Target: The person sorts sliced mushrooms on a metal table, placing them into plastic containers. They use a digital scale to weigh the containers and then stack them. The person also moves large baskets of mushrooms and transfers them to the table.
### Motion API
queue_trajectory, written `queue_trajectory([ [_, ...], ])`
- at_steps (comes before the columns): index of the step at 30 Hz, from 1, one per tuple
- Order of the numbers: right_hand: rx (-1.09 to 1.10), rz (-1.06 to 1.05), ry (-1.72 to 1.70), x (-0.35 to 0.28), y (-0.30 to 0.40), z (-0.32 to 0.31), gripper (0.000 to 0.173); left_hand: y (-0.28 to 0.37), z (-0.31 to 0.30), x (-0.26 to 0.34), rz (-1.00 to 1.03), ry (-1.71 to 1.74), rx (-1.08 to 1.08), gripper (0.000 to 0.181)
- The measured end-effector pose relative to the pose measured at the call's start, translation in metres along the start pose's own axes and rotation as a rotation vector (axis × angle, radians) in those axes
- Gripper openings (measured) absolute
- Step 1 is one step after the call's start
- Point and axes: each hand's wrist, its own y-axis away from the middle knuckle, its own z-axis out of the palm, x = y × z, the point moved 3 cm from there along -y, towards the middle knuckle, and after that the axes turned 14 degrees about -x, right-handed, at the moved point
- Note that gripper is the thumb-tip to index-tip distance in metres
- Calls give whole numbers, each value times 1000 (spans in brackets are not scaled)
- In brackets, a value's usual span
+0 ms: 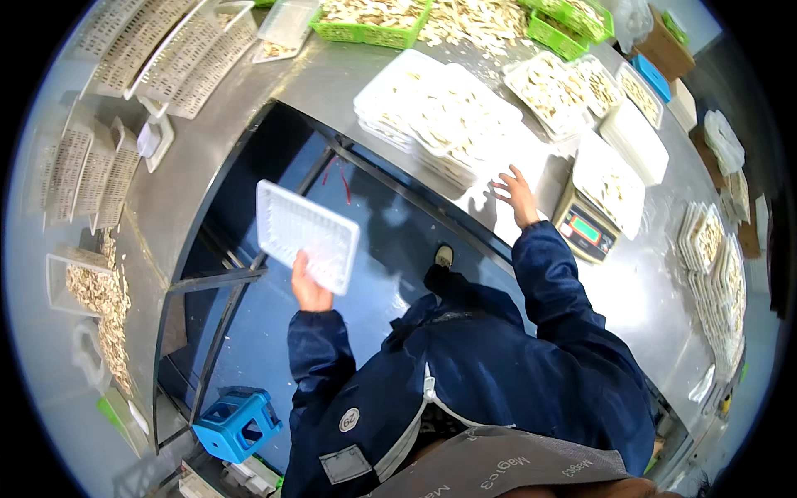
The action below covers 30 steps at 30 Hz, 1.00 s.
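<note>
My left hand [311, 289] grips a white plastic tray [307, 233] by its near edge, out over the blue floor. The tray is tilted and looks bare inside. Fingers spread and holding nothing, my right hand [518, 196] hovers above the steel table [629, 292]. To its left rise stacked white trays of pale dried slices [457, 115], perhaps mushroom. Just right of it stands a digital scale [585, 230] with a lit display. On the scale sits a white tray [601, 162] with a few slices in it.
Filled trays [548, 93] and a pile of slices [473, 25] lie at the back near green baskets [373, 28]. Stacked trays [716, 274] line the right. White perforated baskets [180, 62] stand at left. A blue stool [236, 426] and a table-frame bar [398, 193] are below.
</note>
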Motion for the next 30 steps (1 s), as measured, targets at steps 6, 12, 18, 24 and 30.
queue_trajectory([
  [6,247,-78,-59,-3,-22,-12,53,-57,25,13,1,-26,-25,42],
  [12,465,-68,-318,-16,-60,-34,65,-100,-2,55,-26,-89,-6,37],
  [18,852,-139,-481,-4,-103,-79,63,-151,-5,87,-88,-101,-56,37],
  [24,997,-147,-413,-31,-118,-102,60,-212,28,108,-212,-215,-148,39],
  [30,1193,-101,-153,13,-144,-181,53,-266,55,103,-308,-250,-193,38],
])
